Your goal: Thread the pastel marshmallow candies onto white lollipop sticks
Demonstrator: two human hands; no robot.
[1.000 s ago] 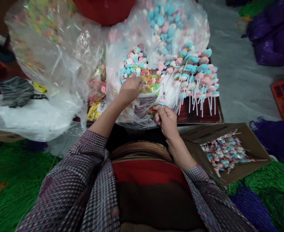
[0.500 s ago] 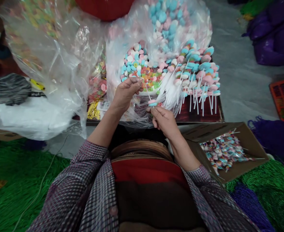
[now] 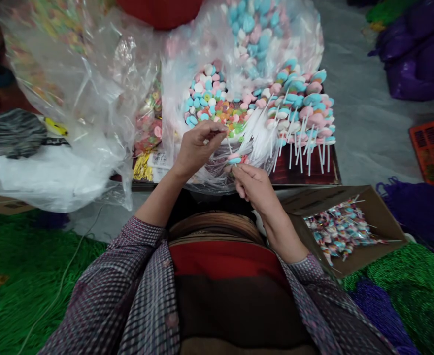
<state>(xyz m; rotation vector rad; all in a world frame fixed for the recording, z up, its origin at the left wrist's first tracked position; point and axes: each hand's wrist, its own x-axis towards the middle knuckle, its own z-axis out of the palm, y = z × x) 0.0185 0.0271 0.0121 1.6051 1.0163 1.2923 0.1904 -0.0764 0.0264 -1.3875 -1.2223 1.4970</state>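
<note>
My right hand [image 3: 252,183] pinches the lower end of a white lollipop stick [image 3: 229,146] that carries a pink-and-blue candy [image 3: 234,158]. Above it, the fingers of my left hand [image 3: 201,147] are pinched together close to the stick's upper tip; whatever they hold is too small to make out. Just beyond my hands, small gummy rings [image 3: 228,114] in orange, red and green lie in an opened clear bag beside pastel marshmallow candies [image 3: 202,93]. Right of these, a bundle of bare white sticks [image 3: 255,135] rests on the plastic.
Finished candy skewers [image 3: 305,111] are stacked at the table's right side. An open cardboard box [image 3: 384,229] below holds several wrapped candy sticks [image 3: 344,231]. Clear plastic bags [image 3: 102,98] cover the left. Green strands [image 3: 28,276] lie on the floor; an orange crate [image 3: 433,150] stands right.
My left hand has moved right and slightly down, bringing its fingertips near the top of the stick. The right hand keeps its hold almost in place.
</note>
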